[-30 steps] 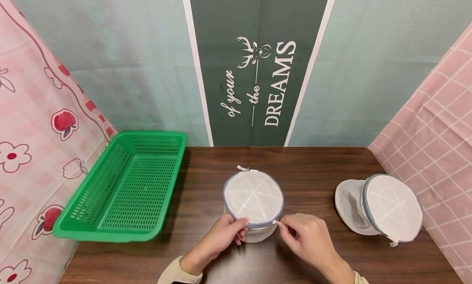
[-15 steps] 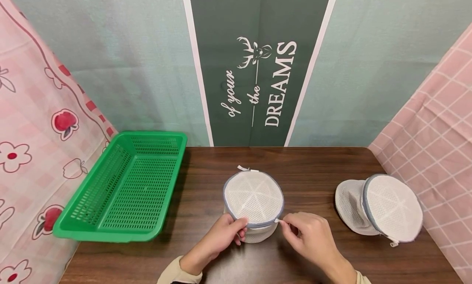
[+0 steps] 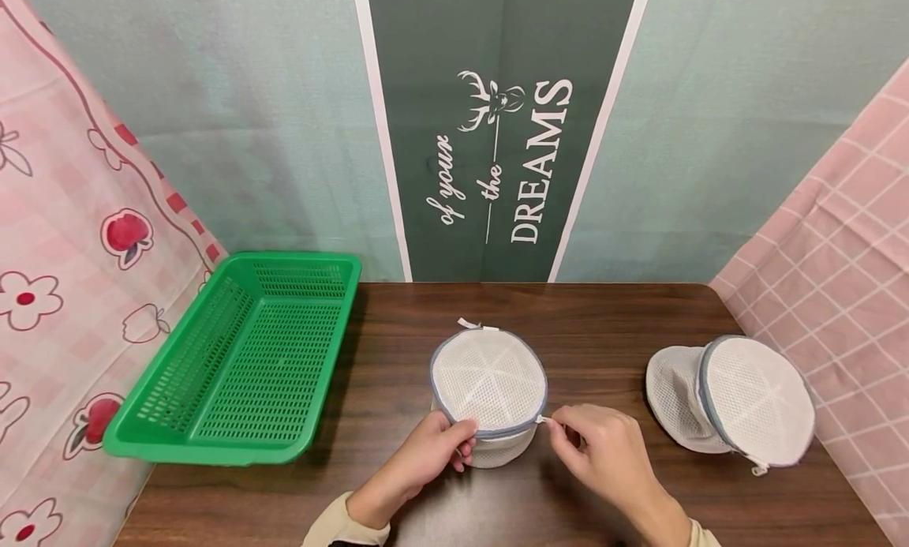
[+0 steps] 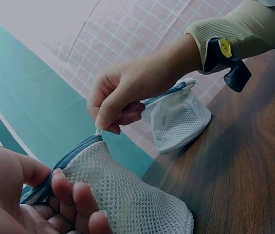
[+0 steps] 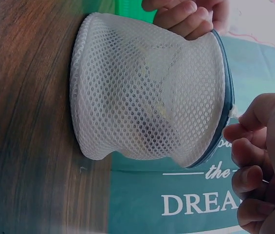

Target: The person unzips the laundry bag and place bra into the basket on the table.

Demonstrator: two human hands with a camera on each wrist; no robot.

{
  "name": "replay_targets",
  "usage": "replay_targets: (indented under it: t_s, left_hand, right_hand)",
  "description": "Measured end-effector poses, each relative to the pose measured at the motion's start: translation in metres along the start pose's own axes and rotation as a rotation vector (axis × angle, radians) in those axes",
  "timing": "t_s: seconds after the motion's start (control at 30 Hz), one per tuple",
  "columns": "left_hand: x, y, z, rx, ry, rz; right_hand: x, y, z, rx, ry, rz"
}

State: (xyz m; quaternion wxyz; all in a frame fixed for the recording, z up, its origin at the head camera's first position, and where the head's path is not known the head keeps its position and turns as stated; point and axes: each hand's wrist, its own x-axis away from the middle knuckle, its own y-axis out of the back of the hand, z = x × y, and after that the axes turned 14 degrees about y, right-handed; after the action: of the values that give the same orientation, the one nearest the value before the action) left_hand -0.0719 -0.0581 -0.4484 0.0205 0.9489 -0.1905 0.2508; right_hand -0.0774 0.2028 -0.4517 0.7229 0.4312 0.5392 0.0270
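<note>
A round white mesh laundry bag (image 3: 488,377) with a blue-grey zip round its top stands on the table in the head view. My left hand (image 3: 435,451) pinches its near rim between thumb and fingers. At the rim's right side my right hand (image 3: 604,456) pinches the small white zip pull (image 3: 542,419). In the right wrist view the mesh side (image 5: 142,92) shows something dark and blurred through it; its kind I cannot tell. A second mesh bag (image 3: 756,401) with a similar zip leans over at the right of the table.
A green perforated plastic basket (image 3: 330,357) stands at the left of the brown wooden table (image 3: 596,318). Behind the table hangs a green cloth (image 3: 312,136) with printed words. Pink patterned cloths (image 3: 852,294) flank both sides.
My right hand has moved slightly right and away from me along the rim, taking the zip pull with it. My left hand and the second bag have stayed in place.
</note>
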Motion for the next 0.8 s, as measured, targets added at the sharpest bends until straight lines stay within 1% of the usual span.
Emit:
replay_targets:
  t_s: [0.17, 0.4, 0.67, 0.8]
  left_hand:
    - [0.0002, -0.0001, -0.001, -0.001, 0.001, -0.001]
    - [0.0007, -0.0001, -0.0008, 0.002, -0.004, 0.002]
    - [0.0014, 0.0001, 0.0009, 0.005, -0.003, 0.001]
    - [0.0013, 0.0, 0.0016, 0.005, -0.003, -0.001]
  right_hand:
    - [-0.0004, 0.0017, -0.0016, 0.001, -0.018, 0.014]
    - [0.0004, 0.0014, -0.0051, 0.028, -0.019, -0.008]
    - [0.0016, 0.0048, -0.0072, 0.024, -0.07, 0.039]
    - [0.0018, 0.0047, -0.0076, 0.029, -0.077, 0.04]
